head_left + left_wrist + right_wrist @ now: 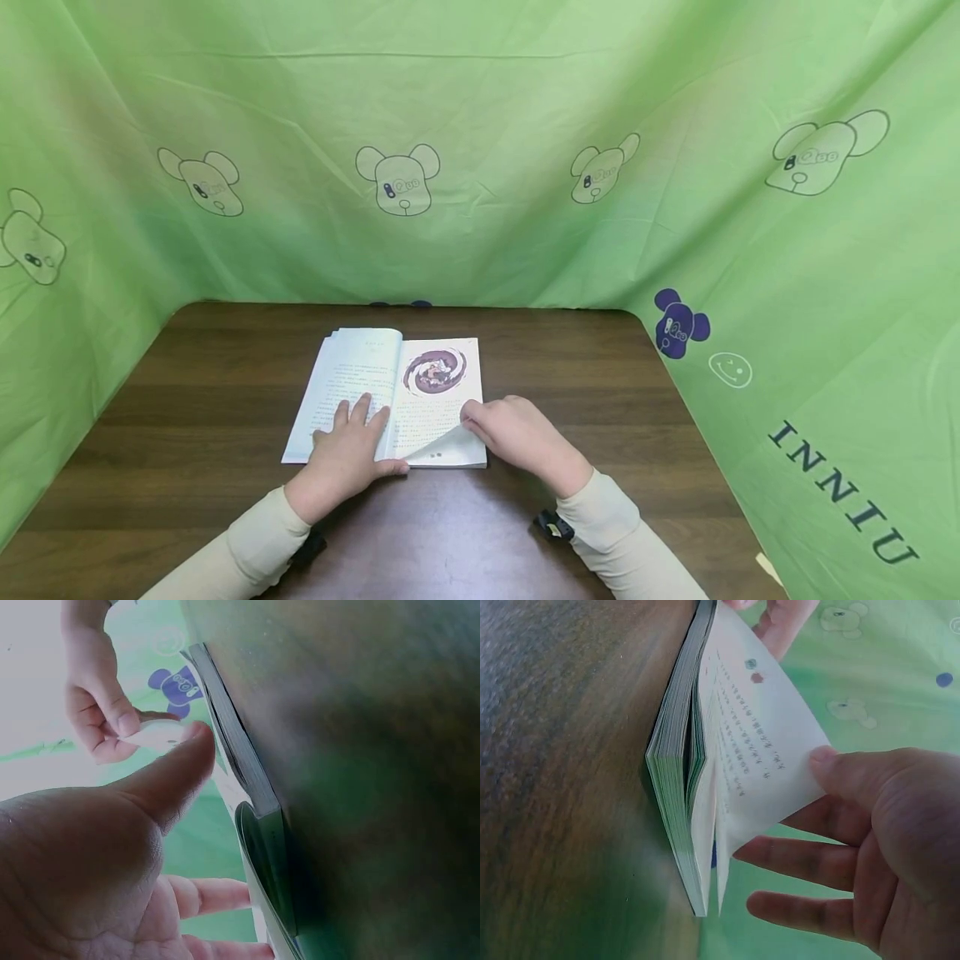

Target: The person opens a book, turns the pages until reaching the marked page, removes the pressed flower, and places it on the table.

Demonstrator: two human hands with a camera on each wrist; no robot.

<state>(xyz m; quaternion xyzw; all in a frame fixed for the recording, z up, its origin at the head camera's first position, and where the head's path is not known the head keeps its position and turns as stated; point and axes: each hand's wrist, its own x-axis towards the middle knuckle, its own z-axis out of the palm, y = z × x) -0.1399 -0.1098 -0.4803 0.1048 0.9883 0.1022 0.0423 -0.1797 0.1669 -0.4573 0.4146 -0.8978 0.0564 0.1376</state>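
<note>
An open book (442,404) lies on the brown table, with print on both sides and a round purple swirl picture on its right page. My left hand (347,446) rests on the left page, fingers spread, its thumb by the bottom edge near the spine. At the lower right, my right hand (525,433) pinches the corner of a lifted page (780,750) between thumb and forefinger. In the right wrist view that page stands away from the thick block of pages (679,757), and the other fingers reach behind it. The left wrist view shows the page bending up past my left thumb (176,769).
The wooden table (600,367) stretches out around the book. Green cloth (480,242) printed with bear heads hangs along its back and sides. A dark device (553,525) sits at the right wrist, and another dark piece (307,550) at the left.
</note>
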